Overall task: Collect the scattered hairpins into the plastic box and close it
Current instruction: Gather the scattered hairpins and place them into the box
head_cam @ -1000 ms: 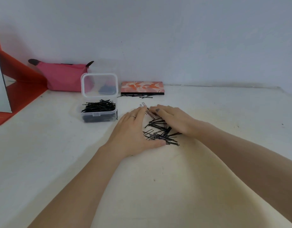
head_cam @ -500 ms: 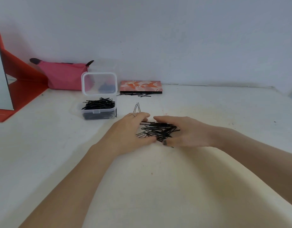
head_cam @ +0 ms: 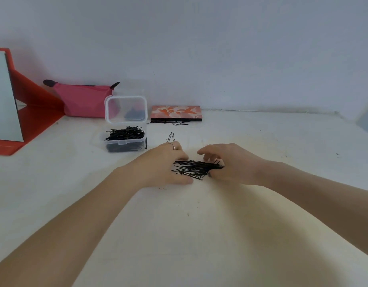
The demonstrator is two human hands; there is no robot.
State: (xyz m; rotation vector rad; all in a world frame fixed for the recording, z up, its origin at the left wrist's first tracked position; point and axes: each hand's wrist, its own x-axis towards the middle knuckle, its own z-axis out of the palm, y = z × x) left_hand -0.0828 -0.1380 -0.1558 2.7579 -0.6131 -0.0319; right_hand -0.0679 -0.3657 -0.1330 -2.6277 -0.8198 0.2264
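Black hairpins (head_cam: 196,168) are gathered into a loose bundle on the white surface (head_cam: 199,235), between the two hands. The bundle is bordered on its left by the left hand (head_cam: 162,164), which rests on the surface with the thumb low and the fingers (head_cam: 180,155) bent around the pins' ends; a ring is seen on one finger. The right end of the bundle is gripped by the right hand (head_cam: 233,164), with the thumb under the pins and the curled fingers (head_cam: 210,155) above them. Whether the pins are truly pinched by the left hand cannot be told.

To the left of the hands, well apart, the clear plastic box (head_cam: 125,143) is placed with its lid (head_cam: 126,109) standing open at the back. It is filled with a heap of hairpins (head_cam: 125,134), which rises above the rim. One pin leans at the box's right wall. Two loose hairpins (head_cam: 171,137) lie just behind the left hand.

Near the wall, an orange patterned flat case (head_cam: 176,113) is seen, and more scattered hairpins (head_cam: 172,122) lie along its front edge. A pink pouch (head_cam: 83,100) lies behind the box, partly hidden by the lid. At the far left a mirror (head_cam: 4,96) in a red folding stand (head_cam: 33,104) is placed.
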